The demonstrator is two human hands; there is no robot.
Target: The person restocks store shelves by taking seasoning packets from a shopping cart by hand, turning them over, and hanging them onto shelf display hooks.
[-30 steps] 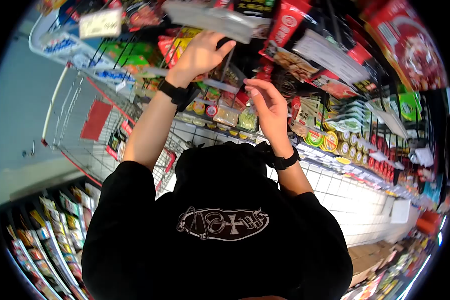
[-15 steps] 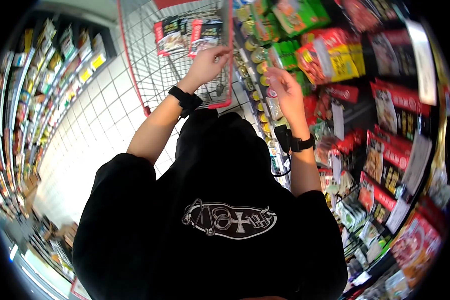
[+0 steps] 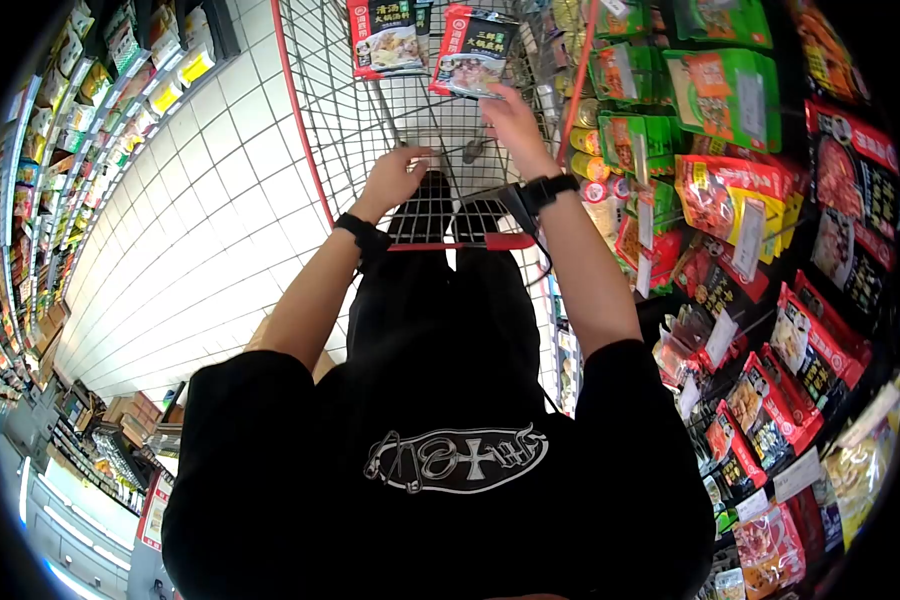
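Both my hands are over the shopping cart [image 3: 305, 120], a wire basket with red edges. My right hand [image 3: 518, 130] has its fingers stretched out at the lower right corner of a red and black hot pot seasoning packet [image 3: 475, 52]; whether they touch it I cannot tell. A second similar packet [image 3: 388, 40] lies to the left of it in the cart. Lower and to the left, my left hand [image 3: 395, 182] hovers above the wire mesh, fingers loosely extended and holding nothing. A black band with a small device is strapped on each wrist.
Close on my right, a shelf holds green packets [image 3: 725, 95], red and yellow packets [image 3: 735, 195] and several red-black packets [image 3: 820, 335], with white price tags. Another stocked shelf [image 3: 100, 110] runs along the left, across the white tiled floor [image 3: 200, 190].
My right hand has moved left from beside the shelf to the packet in the cart. My left hand has drawn back from the cart's right side. The cart appears nearer and more central.
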